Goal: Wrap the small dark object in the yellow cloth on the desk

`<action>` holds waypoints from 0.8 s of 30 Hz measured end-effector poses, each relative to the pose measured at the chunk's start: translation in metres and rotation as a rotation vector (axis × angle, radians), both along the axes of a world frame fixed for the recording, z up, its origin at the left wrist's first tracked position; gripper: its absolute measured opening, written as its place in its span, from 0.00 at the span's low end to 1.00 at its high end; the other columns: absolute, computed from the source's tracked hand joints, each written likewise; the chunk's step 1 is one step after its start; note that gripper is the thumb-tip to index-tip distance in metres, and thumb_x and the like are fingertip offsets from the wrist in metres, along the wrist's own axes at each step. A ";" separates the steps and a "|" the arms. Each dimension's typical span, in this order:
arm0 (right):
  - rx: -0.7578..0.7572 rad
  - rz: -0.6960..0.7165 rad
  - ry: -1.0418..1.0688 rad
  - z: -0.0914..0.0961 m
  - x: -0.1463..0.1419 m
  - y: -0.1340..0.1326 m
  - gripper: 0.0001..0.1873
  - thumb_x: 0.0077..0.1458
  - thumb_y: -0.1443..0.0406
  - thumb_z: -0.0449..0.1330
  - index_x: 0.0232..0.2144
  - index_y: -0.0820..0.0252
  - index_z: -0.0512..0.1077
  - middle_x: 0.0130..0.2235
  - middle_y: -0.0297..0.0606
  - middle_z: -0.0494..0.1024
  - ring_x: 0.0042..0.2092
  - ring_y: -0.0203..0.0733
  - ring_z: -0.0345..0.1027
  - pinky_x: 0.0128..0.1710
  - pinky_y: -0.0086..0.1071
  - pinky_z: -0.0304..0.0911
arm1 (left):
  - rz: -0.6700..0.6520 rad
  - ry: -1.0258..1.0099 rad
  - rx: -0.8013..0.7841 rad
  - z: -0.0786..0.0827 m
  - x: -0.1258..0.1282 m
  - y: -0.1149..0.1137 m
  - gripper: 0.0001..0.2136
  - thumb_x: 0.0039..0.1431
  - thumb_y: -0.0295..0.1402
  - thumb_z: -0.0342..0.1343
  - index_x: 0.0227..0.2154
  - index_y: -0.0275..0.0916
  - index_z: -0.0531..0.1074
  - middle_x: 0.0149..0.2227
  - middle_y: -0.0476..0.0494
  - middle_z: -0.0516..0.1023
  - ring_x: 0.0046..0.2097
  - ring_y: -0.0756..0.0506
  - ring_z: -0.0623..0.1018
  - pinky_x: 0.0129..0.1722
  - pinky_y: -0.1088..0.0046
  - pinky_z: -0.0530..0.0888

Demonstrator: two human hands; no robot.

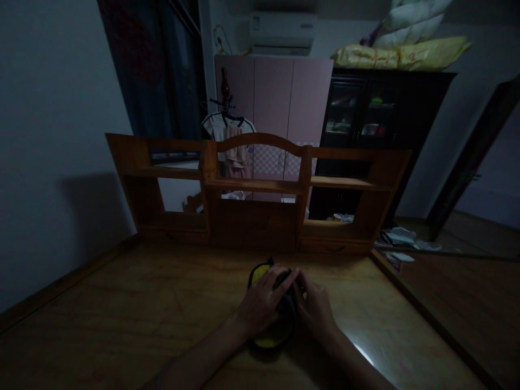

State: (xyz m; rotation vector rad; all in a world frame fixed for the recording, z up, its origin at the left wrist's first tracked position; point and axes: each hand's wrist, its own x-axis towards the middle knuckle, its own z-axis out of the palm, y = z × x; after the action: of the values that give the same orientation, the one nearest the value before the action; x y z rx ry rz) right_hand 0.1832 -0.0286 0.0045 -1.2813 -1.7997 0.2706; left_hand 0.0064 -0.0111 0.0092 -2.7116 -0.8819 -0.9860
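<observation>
I see the left hand (258, 303) draped over a rounded black-and-yellow object (271, 341) on the glossy yellowish wooden desk (162, 303), fingers curled; the right hand (317, 309) bunches its fingertips alongside (too dim for me to tell what either pinches).

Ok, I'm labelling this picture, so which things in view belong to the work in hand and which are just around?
In use:
yellow-black item (exact type unclear)
left hand, over it
right hand, at its right side
desk, underneath

Just around:
shelf
clothes
wardrobe
dark cabinet
air conditioner
yellow bags
</observation>
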 end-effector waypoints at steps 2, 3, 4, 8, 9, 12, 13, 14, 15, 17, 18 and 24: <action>0.001 0.003 0.004 -0.001 0.000 0.001 0.12 0.64 0.63 0.48 0.45 0.58 0.67 0.33 0.40 0.80 0.30 0.42 0.75 0.27 0.29 0.63 | -0.001 -0.002 -0.004 0.000 0.000 0.000 0.40 0.53 0.31 0.60 0.66 0.43 0.44 0.60 0.37 0.59 0.63 0.37 0.59 0.61 0.55 0.62; -0.001 0.001 0.004 -0.001 0.000 0.001 0.12 0.64 0.63 0.47 0.45 0.58 0.67 0.33 0.40 0.80 0.30 0.43 0.75 0.27 0.28 0.63 | 0.000 -0.002 -0.007 0.000 0.000 0.000 0.41 0.53 0.31 0.60 0.66 0.43 0.44 0.60 0.37 0.59 0.63 0.37 0.59 0.61 0.55 0.62; -0.004 -0.001 0.001 -0.001 0.000 0.001 0.12 0.64 0.63 0.47 0.44 0.58 0.68 0.33 0.41 0.80 0.30 0.43 0.75 0.27 0.28 0.63 | 0.000 -0.001 -0.010 0.000 0.000 0.000 0.42 0.52 0.31 0.61 0.66 0.43 0.44 0.60 0.37 0.59 0.63 0.37 0.59 0.61 0.55 0.62; -0.026 -0.028 -0.011 -0.001 0.001 0.002 0.11 0.64 0.62 0.47 0.43 0.58 0.68 0.32 0.41 0.80 0.29 0.43 0.75 0.25 0.28 0.62 | -0.007 0.010 -0.022 0.001 0.000 -0.001 0.42 0.51 0.29 0.61 0.66 0.44 0.44 0.60 0.37 0.59 0.62 0.37 0.60 0.61 0.56 0.62; -0.031 -0.034 -0.011 -0.001 0.001 0.002 0.12 0.64 0.62 0.48 0.43 0.58 0.68 0.32 0.41 0.80 0.29 0.43 0.75 0.25 0.28 0.62 | -0.010 0.011 -0.023 0.001 0.000 -0.001 0.42 0.51 0.29 0.61 0.66 0.44 0.44 0.60 0.37 0.59 0.62 0.38 0.60 0.61 0.56 0.63; -0.038 -0.040 -0.008 -0.002 0.002 0.003 0.12 0.64 0.62 0.48 0.44 0.59 0.67 0.34 0.43 0.81 0.31 0.45 0.76 0.27 0.29 0.63 | -0.018 0.011 -0.033 0.002 0.000 -0.001 0.43 0.51 0.29 0.62 0.66 0.45 0.44 0.60 0.37 0.58 0.62 0.37 0.60 0.61 0.55 0.62; -0.039 -0.041 -0.010 -0.003 0.002 0.004 0.12 0.64 0.62 0.48 0.44 0.59 0.67 0.34 0.43 0.81 0.32 0.45 0.77 0.27 0.29 0.63 | -0.021 0.013 -0.038 0.002 0.000 -0.001 0.43 0.51 0.29 0.62 0.66 0.45 0.43 0.60 0.37 0.58 0.62 0.37 0.60 0.61 0.54 0.62; -0.039 -0.044 -0.014 -0.004 0.003 0.004 0.12 0.64 0.62 0.48 0.44 0.59 0.67 0.35 0.43 0.81 0.32 0.45 0.77 0.28 0.29 0.64 | -0.022 0.014 -0.042 0.003 0.000 -0.001 0.43 0.51 0.29 0.62 0.66 0.45 0.43 0.60 0.37 0.58 0.62 0.37 0.60 0.60 0.54 0.63; -0.040 -0.048 -0.022 -0.004 0.003 0.005 0.12 0.64 0.62 0.48 0.44 0.58 0.67 0.35 0.42 0.81 0.31 0.45 0.77 0.27 0.29 0.63 | -0.023 0.015 -0.046 0.003 0.000 -0.001 0.44 0.50 0.29 0.62 0.66 0.45 0.43 0.60 0.37 0.58 0.62 0.37 0.60 0.60 0.54 0.63; -0.041 -0.068 -0.037 -0.006 0.003 0.006 0.12 0.64 0.60 0.49 0.44 0.58 0.67 0.34 0.42 0.82 0.30 0.45 0.76 0.27 0.29 0.63 | -0.018 0.017 -0.053 0.003 0.001 -0.001 0.45 0.49 0.28 0.63 0.66 0.46 0.43 0.60 0.38 0.58 0.61 0.37 0.61 0.60 0.55 0.64; -0.042 -0.075 -0.043 -0.007 0.004 0.007 0.12 0.64 0.60 0.48 0.44 0.58 0.67 0.34 0.42 0.82 0.30 0.45 0.76 0.27 0.29 0.63 | -0.016 0.020 -0.054 0.003 0.001 -0.001 0.45 0.48 0.28 0.63 0.66 0.46 0.43 0.60 0.38 0.58 0.62 0.37 0.60 0.60 0.55 0.64; -0.012 -0.078 -0.075 -0.008 0.005 0.007 0.11 0.64 0.60 0.47 0.42 0.58 0.67 0.33 0.42 0.81 0.31 0.45 0.77 0.26 0.29 0.62 | -0.008 0.013 -0.059 0.002 0.001 -0.001 0.46 0.48 0.28 0.64 0.66 0.47 0.44 0.60 0.39 0.58 0.62 0.37 0.60 0.60 0.56 0.64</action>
State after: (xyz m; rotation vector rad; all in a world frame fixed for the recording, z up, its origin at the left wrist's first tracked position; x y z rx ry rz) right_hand 0.1879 -0.0212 -0.0039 -1.3838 -1.8083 0.1926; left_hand 0.0075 -0.0125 0.0117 -2.7689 -0.9126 -0.9582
